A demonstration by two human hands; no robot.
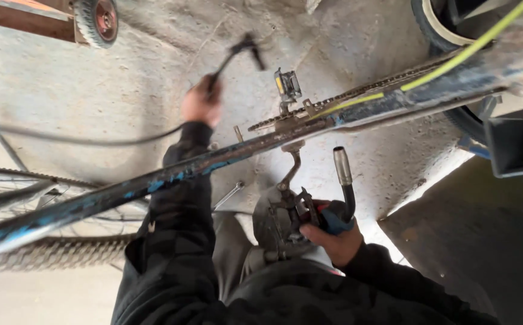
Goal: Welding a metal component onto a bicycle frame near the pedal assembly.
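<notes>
Head view is showing a person working over a bicycle frame tube (pixel 225 157) that is running diagonally from the lower left to the upper right above a concrete floor (pixel 364 42). The left hand (pixel 201 103) is closing fully around the handle of a dark long-handled tool (pixel 232 55), which is extending up and to the right, away from the body. The right hand (pixel 334 239) is gripping a blue-handled tool with a bent metal socket end (pixel 344 180), fingers wrapped tight, and is pressing against the near pedal (pixel 282 221). That pedal is hanging on its crank arm (pixel 291 168), just below the frame tube and touching the right hand; the crank's long axis is running steeply upward to the chainring (pixel 285 122). The right hand is the nearer one; the left is reaching well apart, beyond the tube. A second pedal (pixel 287 85) is standing above the chain (pixel 382 85).
</notes>
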